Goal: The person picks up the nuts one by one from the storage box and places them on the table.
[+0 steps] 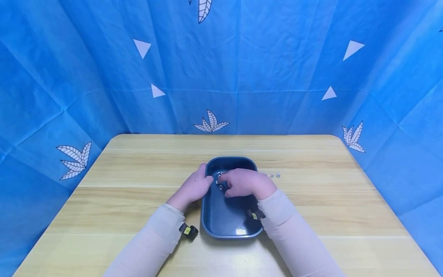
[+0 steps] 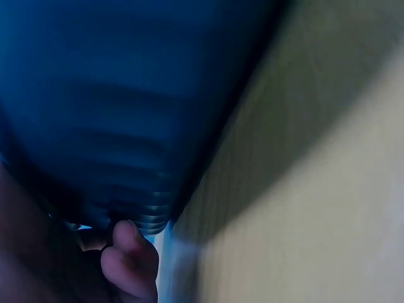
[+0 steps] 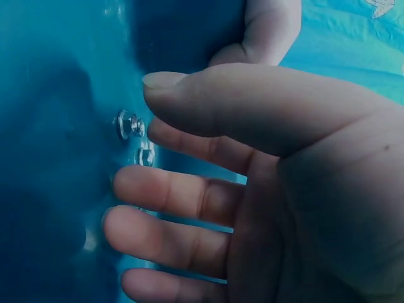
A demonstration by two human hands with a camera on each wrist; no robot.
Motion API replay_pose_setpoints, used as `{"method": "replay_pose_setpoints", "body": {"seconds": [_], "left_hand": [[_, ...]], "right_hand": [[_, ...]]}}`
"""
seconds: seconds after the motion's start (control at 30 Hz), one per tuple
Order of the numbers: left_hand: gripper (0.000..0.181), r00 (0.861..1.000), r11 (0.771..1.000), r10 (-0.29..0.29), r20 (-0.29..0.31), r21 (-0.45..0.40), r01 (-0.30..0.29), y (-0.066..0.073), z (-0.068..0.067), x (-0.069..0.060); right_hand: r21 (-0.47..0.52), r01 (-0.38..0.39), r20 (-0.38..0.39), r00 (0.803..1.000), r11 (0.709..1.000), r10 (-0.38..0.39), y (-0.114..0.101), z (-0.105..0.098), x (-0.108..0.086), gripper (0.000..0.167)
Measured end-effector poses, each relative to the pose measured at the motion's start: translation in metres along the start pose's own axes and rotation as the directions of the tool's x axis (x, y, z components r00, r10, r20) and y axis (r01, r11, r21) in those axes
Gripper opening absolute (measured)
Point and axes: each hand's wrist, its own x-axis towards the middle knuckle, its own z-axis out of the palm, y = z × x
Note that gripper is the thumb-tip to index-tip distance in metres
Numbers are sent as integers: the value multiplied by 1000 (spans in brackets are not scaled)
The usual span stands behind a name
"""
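A dark blue rectangular plastic tray stands on the table. My left hand grips its left rim, thumb over the edge and fingers against the outer wall; curled fingers show below the tray side in the left wrist view. My right hand reaches down into the tray with nothing between thumb and fingers. Beside its fingertips lie several small shiny metal nuts. In the right wrist view a flanged hex nut sits near the thumb and index fingertip; others are partly hidden behind the fingers.
More small metal nuts lie in a row on the wooden table, just right of the tray. A blue patterned cloth hangs behind and beside the table. A small black camera is strapped to the left wrist.
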Motion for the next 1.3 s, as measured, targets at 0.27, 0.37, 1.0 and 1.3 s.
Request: {"method": "replay_pose_setpoints", "body": {"seconds": [0.27, 0.37, 1.0, 1.3], "left_hand": [[50, 1000, 1000, 0, -5, 0, 0, 0, 0, 0], [48, 1000, 1000, 8, -7, 7, -8, 0, 0, 0], [53, 1000, 1000, -9, 12, 11, 9, 3, -1, 0], [46, 1000, 1000, -1, 1, 25, 1, 3, 0, -1]], "right_hand": [[6, -8, 12, 1000, 1000, 8, 3, 3, 1, 33], [16, -16, 14, 1000, 1000, 16, 4, 3, 0, 25], [32, 29, 35, 999, 999, -30, 7, 6, 5, 16], [-5, 52, 32, 998, 999, -52, 6, 7, 8, 19]]}}
